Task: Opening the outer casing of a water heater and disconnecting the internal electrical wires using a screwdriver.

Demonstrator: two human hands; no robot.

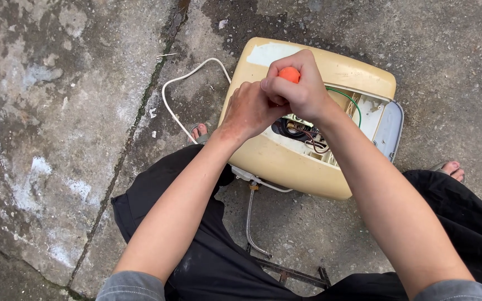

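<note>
A cream-yellow appliance housing (pixel 285 161) lies on the concrete with its side open, showing black, red and green wires (pixel 308 134) inside. My right hand (pixel 302 89) is closed around a tool with an orange handle (pixel 289 74), held upright over the opening. My left hand (pixel 249 108) is curled against the right hand, beside the tool's shaft, which is hidden. A white cord (pixel 177 83) loops out from the housing to the left.
Stained concrete ground (pixel 57 139) with a crack running down the left. My black-trousered legs (pixel 213 251) and sandalled feet (pixel 453 167) flank the housing. A metal hose (pixel 249 223) and a dark metal bracket (pixel 291 273) lie below it.
</note>
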